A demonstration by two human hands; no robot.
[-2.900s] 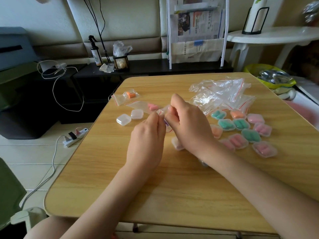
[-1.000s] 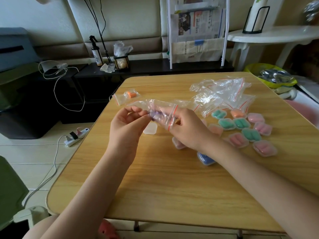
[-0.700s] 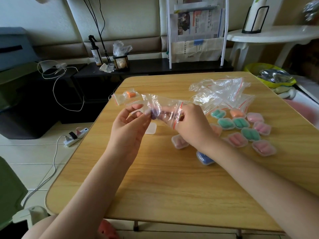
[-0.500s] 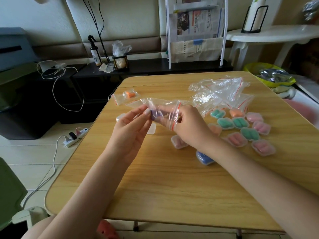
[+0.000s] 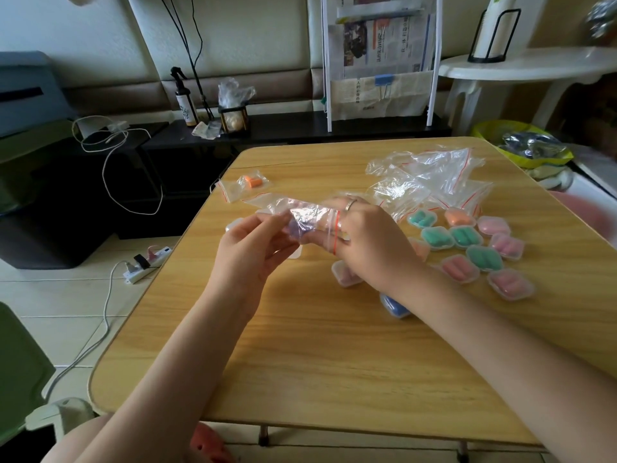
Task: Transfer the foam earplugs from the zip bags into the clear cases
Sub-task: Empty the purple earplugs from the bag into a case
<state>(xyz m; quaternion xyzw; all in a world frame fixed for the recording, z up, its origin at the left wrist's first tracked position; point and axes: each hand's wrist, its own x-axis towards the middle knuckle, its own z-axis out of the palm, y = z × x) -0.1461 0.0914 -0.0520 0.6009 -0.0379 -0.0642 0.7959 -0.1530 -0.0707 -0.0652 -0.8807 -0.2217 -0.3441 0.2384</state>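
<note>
A clear zip bag point(image 5: 309, 218) with purple earplugs point(image 5: 297, 227) in it hangs above the wooden table point(image 5: 300, 345). My left hand point(image 5: 248, 252) pinches its closed end around the earplugs. My right hand point(image 5: 370, 243) has fingers pushed into the bag's red-lined mouth and grips it. Another zip bag with orange earplugs point(image 5: 245, 185) lies at the table's far left. Several filled clear cases point(image 5: 467, 248) in teal, pink and orange lie at the right. A blue-filled case point(image 5: 394, 305) shows under my right wrist. A pink-filled case point(image 5: 345, 275) lies beside it.
A heap of empty zip bags point(image 5: 430, 177) lies at the table's far right. An empty clear case point(image 5: 233, 225) peeks out behind my left hand. A power strip point(image 5: 145, 265) and cables lie on the floor at the left. A magazine rack point(image 5: 380, 58) stands behind the table.
Both hands lifted the bag with the purple earplugs off the table. My right fingers went into its mouth while my left hand moved to pinch the earplugs through the plastic.
</note>
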